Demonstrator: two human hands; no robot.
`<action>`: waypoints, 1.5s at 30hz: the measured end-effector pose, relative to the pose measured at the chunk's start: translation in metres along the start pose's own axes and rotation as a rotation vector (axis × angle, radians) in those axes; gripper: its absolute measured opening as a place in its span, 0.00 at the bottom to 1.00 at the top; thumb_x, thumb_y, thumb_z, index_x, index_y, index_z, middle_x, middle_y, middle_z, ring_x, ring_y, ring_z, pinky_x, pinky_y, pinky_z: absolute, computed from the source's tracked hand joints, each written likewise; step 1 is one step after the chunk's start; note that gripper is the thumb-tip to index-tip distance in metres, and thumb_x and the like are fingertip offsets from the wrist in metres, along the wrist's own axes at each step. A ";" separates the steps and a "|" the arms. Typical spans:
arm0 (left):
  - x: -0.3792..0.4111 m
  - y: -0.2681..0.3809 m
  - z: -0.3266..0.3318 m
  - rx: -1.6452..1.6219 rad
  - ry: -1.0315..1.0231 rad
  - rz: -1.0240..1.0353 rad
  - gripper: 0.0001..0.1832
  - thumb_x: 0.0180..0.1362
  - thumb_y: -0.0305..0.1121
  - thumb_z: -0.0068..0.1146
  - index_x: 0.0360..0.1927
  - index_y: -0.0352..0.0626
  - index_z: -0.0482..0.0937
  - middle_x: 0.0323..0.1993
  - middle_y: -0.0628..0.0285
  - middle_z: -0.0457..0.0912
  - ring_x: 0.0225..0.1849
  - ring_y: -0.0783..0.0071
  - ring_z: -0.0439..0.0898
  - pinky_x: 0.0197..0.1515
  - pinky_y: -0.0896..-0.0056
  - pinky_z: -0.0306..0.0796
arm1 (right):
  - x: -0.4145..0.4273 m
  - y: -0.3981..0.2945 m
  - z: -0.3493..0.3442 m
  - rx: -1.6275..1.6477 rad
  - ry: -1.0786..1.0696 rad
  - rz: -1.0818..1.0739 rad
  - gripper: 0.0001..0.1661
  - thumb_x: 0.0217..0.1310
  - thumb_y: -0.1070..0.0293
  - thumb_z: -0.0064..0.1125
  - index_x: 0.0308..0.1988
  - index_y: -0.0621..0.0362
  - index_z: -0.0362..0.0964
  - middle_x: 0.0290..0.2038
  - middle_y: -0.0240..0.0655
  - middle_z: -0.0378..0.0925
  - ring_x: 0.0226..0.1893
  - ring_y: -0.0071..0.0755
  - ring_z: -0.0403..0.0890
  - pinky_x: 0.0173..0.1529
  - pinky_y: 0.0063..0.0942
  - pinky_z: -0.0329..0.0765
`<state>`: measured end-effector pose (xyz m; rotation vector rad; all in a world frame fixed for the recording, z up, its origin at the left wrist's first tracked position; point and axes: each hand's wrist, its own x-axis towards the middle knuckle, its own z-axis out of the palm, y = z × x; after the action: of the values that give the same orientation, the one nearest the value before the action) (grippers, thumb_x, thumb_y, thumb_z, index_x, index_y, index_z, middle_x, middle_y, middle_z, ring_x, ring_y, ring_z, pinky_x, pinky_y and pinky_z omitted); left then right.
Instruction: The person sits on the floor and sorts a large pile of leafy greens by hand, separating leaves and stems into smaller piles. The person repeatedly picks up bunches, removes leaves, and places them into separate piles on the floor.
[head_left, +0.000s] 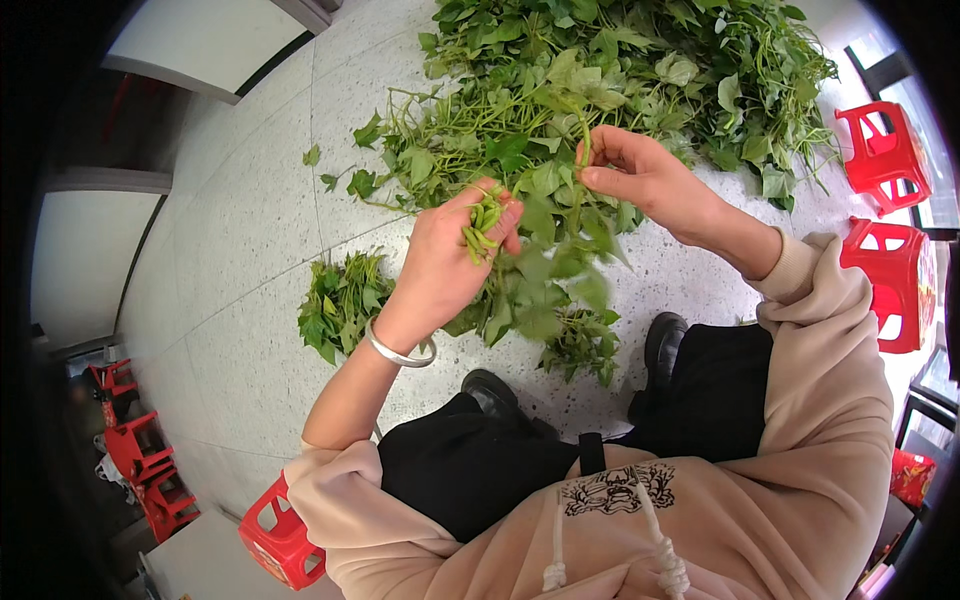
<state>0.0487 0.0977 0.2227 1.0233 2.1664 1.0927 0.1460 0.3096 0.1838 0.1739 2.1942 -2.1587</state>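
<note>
My left hand (461, 240) grips a bunch of leafy green stems (482, 226), cut ends up between thumb and fingers. Their leaves (536, 292) hang below the hand, some of them blurred. Between the thumb and fingertips of my right hand (634, 171) is a single green vine stem (586, 139), held a little to the right of the bunch. Beyond both hands, a large heap of leafy vines (622, 82) spreads over the speckled floor (240, 337). Which leaves hang from the right hand's stem and which from the bunch, I cannot tell.
A small bundle of greens (341, 304) lies on the floor at left, another (581, 345) near my shoes (491, 397). Red plastic stools (889, 157) stand along the right edge. One more red stool (281, 536) is at lower left, with red chairs (142, 450) farther off.
</note>
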 end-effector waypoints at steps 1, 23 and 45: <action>0.000 0.004 0.000 -0.060 -0.037 -0.122 0.09 0.59 0.32 0.55 0.31 0.36 0.74 0.23 0.66 0.75 0.28 0.82 0.70 0.34 0.79 0.66 | -0.002 -0.001 0.000 0.009 0.009 0.023 0.07 0.59 0.68 0.52 0.36 0.60 0.67 0.32 0.26 0.70 0.35 0.17 0.67 0.41 0.19 0.64; 0.009 -0.015 0.021 0.378 0.243 0.582 0.07 0.48 0.31 0.61 0.31 0.41 0.80 0.24 0.61 0.80 0.22 0.69 0.73 0.24 0.72 0.67 | -0.006 -0.022 0.011 -0.028 -0.068 0.006 0.07 0.58 0.70 0.57 0.35 0.59 0.68 0.28 0.24 0.72 0.31 0.13 0.70 0.37 0.14 0.67; 0.022 -0.045 0.036 -0.325 0.005 -0.029 0.13 0.51 0.37 0.63 0.33 0.37 0.82 0.27 0.58 0.83 0.28 0.77 0.79 0.35 0.75 0.70 | 0.014 0.028 0.009 0.529 -0.093 0.301 0.10 0.61 0.74 0.52 0.42 0.61 0.61 0.33 0.34 0.74 0.33 0.26 0.78 0.40 0.21 0.76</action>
<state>0.0429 0.1134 0.1636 0.8388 1.9166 1.3786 0.1348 0.3020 0.1545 0.3873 1.3961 -2.4443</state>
